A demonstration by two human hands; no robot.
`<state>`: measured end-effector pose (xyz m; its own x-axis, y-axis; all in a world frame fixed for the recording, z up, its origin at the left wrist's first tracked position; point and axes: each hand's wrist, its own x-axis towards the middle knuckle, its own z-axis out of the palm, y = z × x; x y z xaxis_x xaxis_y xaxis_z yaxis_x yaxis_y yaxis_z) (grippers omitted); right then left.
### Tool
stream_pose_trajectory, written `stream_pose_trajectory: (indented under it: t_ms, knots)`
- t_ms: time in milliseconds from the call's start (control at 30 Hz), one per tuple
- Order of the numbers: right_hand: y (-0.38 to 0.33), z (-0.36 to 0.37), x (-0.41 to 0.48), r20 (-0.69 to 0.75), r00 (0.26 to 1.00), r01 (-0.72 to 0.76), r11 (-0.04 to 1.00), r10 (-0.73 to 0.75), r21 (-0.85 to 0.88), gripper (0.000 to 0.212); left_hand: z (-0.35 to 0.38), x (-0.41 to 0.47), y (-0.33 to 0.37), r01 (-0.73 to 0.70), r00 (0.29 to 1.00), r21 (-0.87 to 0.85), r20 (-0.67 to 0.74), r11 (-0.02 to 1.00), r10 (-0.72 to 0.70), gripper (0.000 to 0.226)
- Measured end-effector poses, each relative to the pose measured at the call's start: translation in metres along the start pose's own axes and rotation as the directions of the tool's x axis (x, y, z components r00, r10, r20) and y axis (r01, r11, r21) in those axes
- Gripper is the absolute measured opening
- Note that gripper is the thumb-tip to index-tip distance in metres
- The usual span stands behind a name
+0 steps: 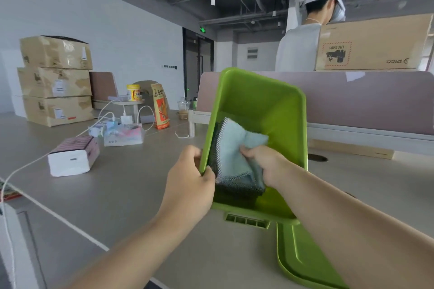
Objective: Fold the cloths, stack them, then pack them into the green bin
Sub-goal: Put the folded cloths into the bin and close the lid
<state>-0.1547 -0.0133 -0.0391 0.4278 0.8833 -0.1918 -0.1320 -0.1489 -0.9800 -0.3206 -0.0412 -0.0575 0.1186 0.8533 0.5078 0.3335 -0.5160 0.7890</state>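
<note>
The green bin [265, 101] is tipped up toward me, its open side facing the camera and its near edge on the table. My left hand [190, 180] grips the bin's left rim. Inside lies a stack of folded cloths [231, 148], a light blue one on top of dark mesh-edged ones. My right hand [263, 162] is inside the bin and holds the right side of the light blue cloth. The lower cloths are partly hidden by my hands.
A green lid [303, 263] lies on the table under my right arm. To the left are a tissue pack [72, 157], chargers with white cables [117, 124] and cardboard boxes [56, 80]. A pink divider [364, 98] stands behind the bin, with a person beyond it.
</note>
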Motion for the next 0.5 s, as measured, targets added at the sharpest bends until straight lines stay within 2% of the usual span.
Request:
stream_pose_trajectory:
  t_ms: [67, 133, 333, 433, 467, 500]
  knots:
    - [0.011, 0.001, 0.006, -0.097, 0.993, 0.063, 0.992, -0.074, -0.112, 0.031, 0.001, -0.004, 0.004, -0.039, 0.999, 0.005, 0.022, 0.999, 0.039, 0.022]
    - [0.017, 0.002, 0.008, -0.144, 0.983, 0.092, 0.984, -0.114, -0.151, 0.032, 0.001, -0.005, 0.007, -0.055, 0.998, 0.003, 0.022, 0.998, 0.055, 0.021]
    - [0.013, 0.005, 0.001, -0.14, 0.977, 0.089, 0.901, -0.162, -0.424, 0.026, -0.003, -0.002, 0.007, -0.019, 0.999, -0.003, -0.027, 1.0, 0.019, 0.019]
    - [0.011, 0.01, -0.002, -0.151, 0.956, 0.12, 0.804, -0.251, -0.582, 0.054, -0.005, -0.001, 0.006, -0.018, 0.999, 0.009, -0.049, 1.0, 0.018, 0.017]
    - [0.012, 0.013, -0.005, -0.153, 0.935, 0.138, 0.727, -0.319, -0.672, 0.067, -0.005, -0.001, 0.006, -0.018, 0.998, 0.013, -0.054, 1.0, 0.019, 0.016]
    - [0.011, 0.015, -0.009, -0.145, 0.896, 0.152, 0.596, -0.42, -0.789, 0.078, -0.005, 0.0, 0.006, -0.018, 0.998, 0.014, -0.057, 1.0, 0.019, 0.016]
